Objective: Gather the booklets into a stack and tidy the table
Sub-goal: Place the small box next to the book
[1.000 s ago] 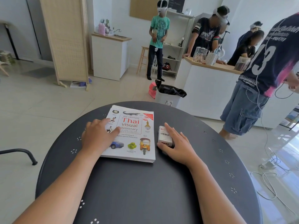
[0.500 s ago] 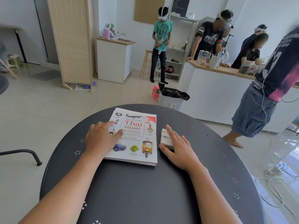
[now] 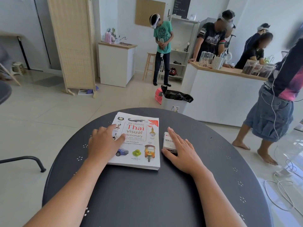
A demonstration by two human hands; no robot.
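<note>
A stack of booklets (image 3: 139,141), topped by a white "Thai visual dictionary" cover, lies flat on the far middle of the round dark table (image 3: 147,197). My left hand (image 3: 105,143) rests flat on the stack's left edge, thumb on the cover, fingers spread. A small white box (image 3: 168,141) with dark lettering sits just right of the stack. My right hand (image 3: 182,151) cups it, with the thumb against its near end and the index finger along its top right side.
A white bin with a black liner (image 3: 175,99) stands just beyond the table. A barefoot person (image 3: 275,99) stands close at the right, with cables (image 3: 282,179) on the floor there. A black chair leg (image 3: 24,161) is at the left. Other people stand at a counter (image 3: 226,89).
Both hands stay in the same places on the stack and the box. The person at the right has stepped further right, and my view has shifted slightly.
</note>
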